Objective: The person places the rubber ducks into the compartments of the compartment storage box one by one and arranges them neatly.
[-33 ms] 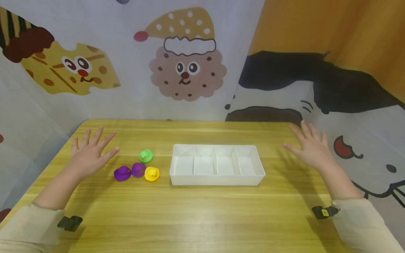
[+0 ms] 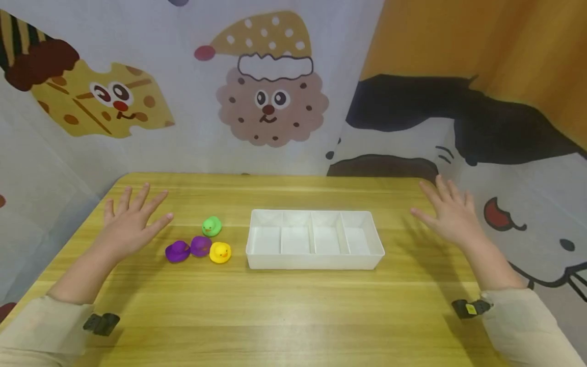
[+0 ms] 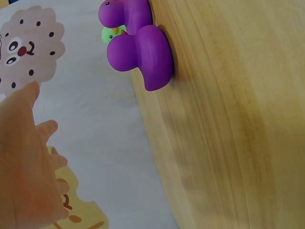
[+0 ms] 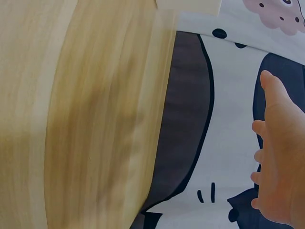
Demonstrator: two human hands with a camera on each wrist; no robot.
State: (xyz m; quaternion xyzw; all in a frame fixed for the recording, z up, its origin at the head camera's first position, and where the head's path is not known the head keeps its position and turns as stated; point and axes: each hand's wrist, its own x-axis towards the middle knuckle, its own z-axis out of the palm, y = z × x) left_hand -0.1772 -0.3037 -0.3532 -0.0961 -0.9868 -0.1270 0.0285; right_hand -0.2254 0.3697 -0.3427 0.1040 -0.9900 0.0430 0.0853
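Observation:
My left hand [image 2: 126, 229] hovers over the table's left side with its fingers spread, holding nothing. Just right of it is a group of small toy ducks: one purple duck [image 2: 177, 251], a second purple duck [image 2: 201, 246], a yellow duck [image 2: 220, 253] and a green duck [image 2: 211, 226] behind them. In the left wrist view a purple duck [image 3: 155, 57] largely covers the green one. A white box [image 2: 312, 261] with several compartments stands at the middle of the table, and no objects show inside it. Fingers apart, my right hand [image 2: 451, 216] is raised to the right of the box, touching nothing.
The wooden table [image 2: 293, 316] has its far edge against a curtain [image 2: 183, 153] printed with cartoon figures. A small dark device [image 2: 102, 323] is worn at the left wrist, and another device [image 2: 471, 308] at the right one.

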